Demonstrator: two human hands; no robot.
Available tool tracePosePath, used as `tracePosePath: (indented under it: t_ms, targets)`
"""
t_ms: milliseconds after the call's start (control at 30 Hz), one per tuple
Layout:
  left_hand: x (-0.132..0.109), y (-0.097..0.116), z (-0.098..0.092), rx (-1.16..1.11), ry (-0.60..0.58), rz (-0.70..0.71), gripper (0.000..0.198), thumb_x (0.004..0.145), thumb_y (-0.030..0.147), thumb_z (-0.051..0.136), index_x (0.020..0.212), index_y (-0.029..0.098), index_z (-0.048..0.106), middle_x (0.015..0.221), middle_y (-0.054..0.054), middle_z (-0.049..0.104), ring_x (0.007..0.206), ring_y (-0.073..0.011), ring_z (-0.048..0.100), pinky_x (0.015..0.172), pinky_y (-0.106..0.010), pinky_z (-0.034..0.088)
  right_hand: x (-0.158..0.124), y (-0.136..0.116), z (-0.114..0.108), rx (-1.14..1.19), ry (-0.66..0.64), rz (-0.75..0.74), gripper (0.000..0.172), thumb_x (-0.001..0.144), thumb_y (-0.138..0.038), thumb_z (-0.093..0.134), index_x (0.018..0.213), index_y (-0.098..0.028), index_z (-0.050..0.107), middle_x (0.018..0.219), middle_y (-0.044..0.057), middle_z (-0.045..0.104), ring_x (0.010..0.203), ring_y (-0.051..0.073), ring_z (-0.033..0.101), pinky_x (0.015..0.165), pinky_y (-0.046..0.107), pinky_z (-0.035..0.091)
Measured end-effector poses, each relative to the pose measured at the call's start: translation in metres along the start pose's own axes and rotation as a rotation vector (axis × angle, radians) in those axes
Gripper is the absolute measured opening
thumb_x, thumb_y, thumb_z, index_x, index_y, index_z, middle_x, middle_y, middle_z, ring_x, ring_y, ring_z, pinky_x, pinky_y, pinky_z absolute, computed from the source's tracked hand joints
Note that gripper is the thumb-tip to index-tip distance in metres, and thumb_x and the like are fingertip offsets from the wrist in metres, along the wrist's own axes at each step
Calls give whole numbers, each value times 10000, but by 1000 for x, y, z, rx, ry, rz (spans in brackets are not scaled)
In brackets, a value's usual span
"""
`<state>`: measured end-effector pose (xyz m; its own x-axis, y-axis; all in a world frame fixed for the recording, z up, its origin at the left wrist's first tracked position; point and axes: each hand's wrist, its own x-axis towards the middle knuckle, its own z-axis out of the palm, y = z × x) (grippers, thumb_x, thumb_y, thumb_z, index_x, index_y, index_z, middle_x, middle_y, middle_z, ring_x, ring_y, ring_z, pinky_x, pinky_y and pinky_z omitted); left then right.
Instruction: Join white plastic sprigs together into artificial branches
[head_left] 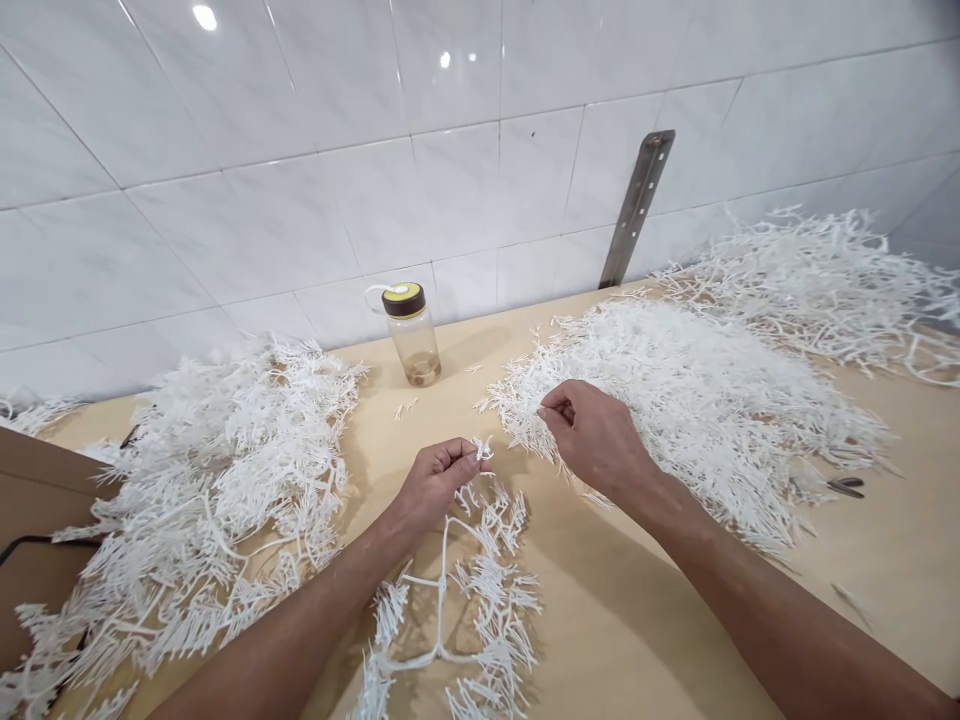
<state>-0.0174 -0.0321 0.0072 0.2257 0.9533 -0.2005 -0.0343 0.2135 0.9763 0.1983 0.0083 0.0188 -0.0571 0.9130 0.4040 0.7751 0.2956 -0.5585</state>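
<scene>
My left hand [444, 478] is closed in a pinch on the upper end of a white plastic branch [441, 590]. Bare stems join in its middle, and tufts of thin sprigs run down its sides toward me. My right hand [592, 435] has thumb and forefinger pressed together over the near left edge of a large heap of loose white sprigs [697, 400]. Whatever lies between those fingertips is too small to make out. A gap of bare table separates the two hands.
Another heap of white branches [247, 460] covers the left side, beside a cardboard box [45, 540]. A drinking bottle [411, 340] stands near the tiled wall. A perforated metal bar [637, 210] leans there. More white stems [832, 285] lie back right; a dark-handled tool [847, 487] lies at right.
</scene>
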Motion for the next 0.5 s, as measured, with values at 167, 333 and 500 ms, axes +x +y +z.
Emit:
tracePosePath:
  t_ms: [167, 333, 500]
  targets:
    - [1, 1, 2, -25, -31, 23, 358, 715, 468, 769, 719, 149, 605, 581, 19, 520, 480, -84, 460, 460, -210, 350, -4, -11, -4, 259, -167, -135, 257, 889, -181, 507, 1101, -204, 650, 1085, 82, 681, 789, 176, 645, 697, 316, 489]
    - [0, 3, 3, 3, -118, -20, 344, 723, 468, 764, 733, 150, 630, 624, -20, 591, 535, -124, 525, 515, -239, 394, -11, -20, -7, 421, -468, -255, 324, 925, -177, 488, 1188, -253, 661, 1159, 60, 698, 905, 164, 658, 771, 312, 515]
    - [3, 3, 3, 17, -113, -1, 343, 698, 463, 775, 726, 140, 663, 610, -12, 570, 525, -106, 477, 503, -224, 355, -12, -22, -10, 488, -566, -180, 205, 944, -262, 537, 1028, -224, 721, 937, 29, 743, 810, 147, 665, 750, 287, 502]
